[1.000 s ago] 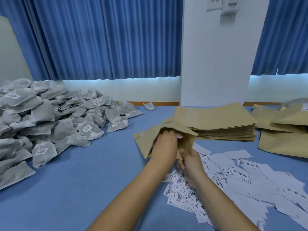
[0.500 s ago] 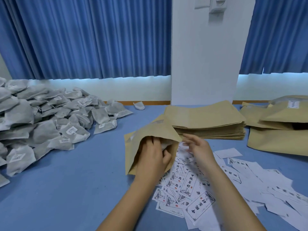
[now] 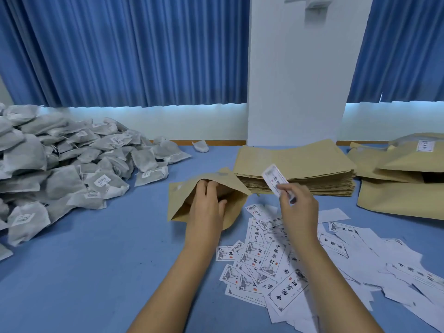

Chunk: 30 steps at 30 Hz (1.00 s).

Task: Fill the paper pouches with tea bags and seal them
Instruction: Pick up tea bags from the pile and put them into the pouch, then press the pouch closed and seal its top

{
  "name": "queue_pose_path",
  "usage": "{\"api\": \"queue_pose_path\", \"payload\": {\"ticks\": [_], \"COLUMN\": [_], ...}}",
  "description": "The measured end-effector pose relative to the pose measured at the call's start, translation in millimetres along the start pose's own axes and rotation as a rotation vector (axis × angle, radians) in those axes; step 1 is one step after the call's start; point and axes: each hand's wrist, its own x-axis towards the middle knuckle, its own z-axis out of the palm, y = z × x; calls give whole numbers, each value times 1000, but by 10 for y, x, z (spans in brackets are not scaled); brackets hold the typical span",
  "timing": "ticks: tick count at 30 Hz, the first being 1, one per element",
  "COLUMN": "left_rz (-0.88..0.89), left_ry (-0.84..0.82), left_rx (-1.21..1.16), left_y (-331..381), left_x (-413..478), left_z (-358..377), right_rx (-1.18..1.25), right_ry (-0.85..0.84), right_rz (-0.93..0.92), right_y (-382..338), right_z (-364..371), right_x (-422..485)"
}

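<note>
The left hand (image 3: 206, 207) holds the paper pouch (image 3: 182, 200) open with curled fingers (image 3: 210, 186) inside its mouth, and the right hand (image 3: 298, 207) pinches a card (image 3: 274, 179) (its long side tipped up) just right of that mouth, with the tea bags (image 3: 72, 169) far off left.

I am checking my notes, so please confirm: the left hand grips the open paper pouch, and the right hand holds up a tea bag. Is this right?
Not quite. In the head view the left hand does grip the open paper pouch, but the right hand pinches a printed label, not a tea bag. The tea bags lie piled at the far left.
</note>
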Motion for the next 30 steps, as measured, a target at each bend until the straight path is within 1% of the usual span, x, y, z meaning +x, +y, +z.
{"api": "queue_pose_path", "payload": {"ticks": [1,2,3,4,5,6,7,8,9,10,12,14,16,18,20,22,24,26,28,30], "left_rz": [-14,-25,-17,17,50,55,25,-21,-56,-76,-69,-21,62,178,278,339,328,254,179,138], "left_ry": [22,33,52,90,139,180,216,219,188,136,56,53,76,104,128,120,85,71,108,177], "left_rx": [-75,-124,-151,-110,-3,154,299,390,421,387,224,133,41,-32,-53,-74,-91,-99,-121,-157], "left_y": [6,8,12,7,-3,-33,-83,-133,-186,-236,-309,-266,-173,-69,8,69,109,113,79,29], "left_x": [-8,-12,-16,-11,8,35,65,79,87,91,80,59,51,24,-32,-82,-112,-101,-72,-46], "left_z": [-12,-26,-47,-72,-89,-102,-115,-133,-153,-168,-176,-187,-168,-136,-105,-82,-61,-62,-106,-167], "right_rx": [132,225,282,306,300,266,213,146,80,28,-41,-93,-162,-329,-417,-404,-475,-554,-522,-467], "right_ry": [29,22,-13,-65,-130,-205,-287,-364,-432,-488,-585,-636,-613,-535,-508,-519,-565,-613,-573,-483], "right_rz": [-69,-131,-176,-198,-197,-175,-154,-145,-143,-132,-118,-179,-267,-331,-310,-244,-233,-262,-299,-270], "right_y": [-122,-236,-332,-404,-452,-479,-496,-505,-513,-518,-543,-595,-652,-682,-667,-607,-542,-541,-590,-641], "right_z": [-43,-69,-75,-62,-35,1,36,68,93,116,151,205,285,367,447,485,500,481,413,351], "right_x": [-11,-42,-86,-133,-180,-222,-255,-277,-298,-314,-356,-405,-460,-475,-452,-408,-374,-392,-441,-476]}}
